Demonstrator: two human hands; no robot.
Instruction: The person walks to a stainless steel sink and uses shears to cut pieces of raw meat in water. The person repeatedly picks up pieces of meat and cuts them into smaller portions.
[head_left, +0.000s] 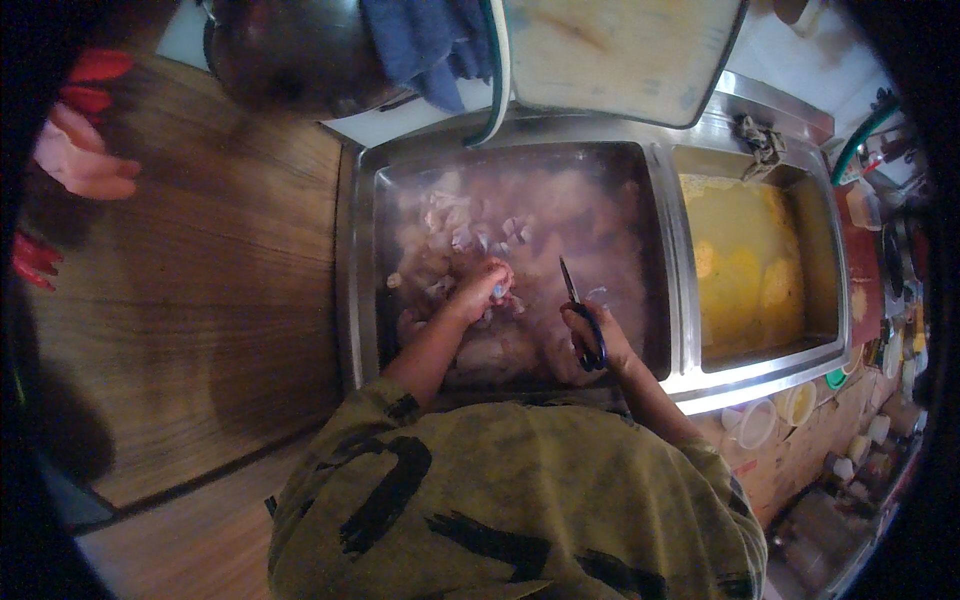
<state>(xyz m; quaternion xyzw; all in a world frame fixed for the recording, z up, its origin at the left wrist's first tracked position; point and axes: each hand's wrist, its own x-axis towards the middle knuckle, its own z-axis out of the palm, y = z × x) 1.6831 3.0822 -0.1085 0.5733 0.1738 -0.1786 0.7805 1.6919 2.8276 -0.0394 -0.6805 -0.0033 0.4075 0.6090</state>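
A steel sink basin (660, 247) in front of me holds cloudy pinkish water with many pale pieces of raw meat (517, 232), probably poultry. My left hand (484, 289) grips a small piece of the meat (516, 304) near the middle of the basin; fingers hide part of it. On the basin's right side, my right hand (611, 334) holds scissors (570, 281) by their dark blue handles. Their blades point up and away from me, apart from the meat in my left hand. Whether the blades are parted is unclear.
Yellow, cloudy liquid fills part of the second basin (750, 262); a rag (761, 146) hangs over its rim. A pale board (615, 60) and a hose (496, 82) stand behind. Pink and red gloves (86, 157) lie on the wooden counter (225, 247). Plastic tubs (754, 424) sit at right.
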